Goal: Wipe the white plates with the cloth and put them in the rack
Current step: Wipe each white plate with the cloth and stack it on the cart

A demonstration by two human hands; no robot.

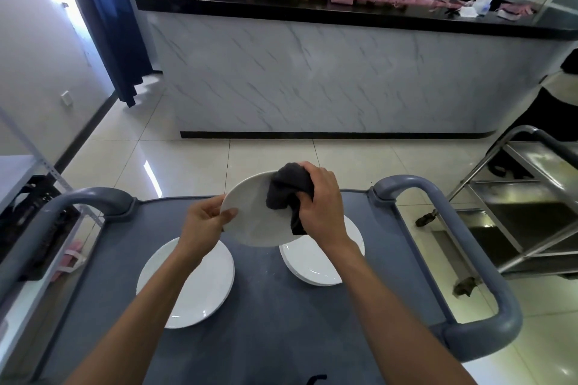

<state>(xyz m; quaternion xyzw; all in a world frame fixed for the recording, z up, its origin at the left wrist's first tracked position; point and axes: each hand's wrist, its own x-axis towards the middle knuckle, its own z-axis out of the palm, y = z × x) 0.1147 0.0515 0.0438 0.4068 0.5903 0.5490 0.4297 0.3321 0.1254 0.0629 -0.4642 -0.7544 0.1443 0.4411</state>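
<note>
Now the left hand [208,218] pinches the raised plate [250,212] at its nine o'clock rim above the cart [281,337]; the right hand [316,200] grips the dark cloth [289,191] against its two o'clock face; best to wipe in circles, holding the rim steady.
</note>
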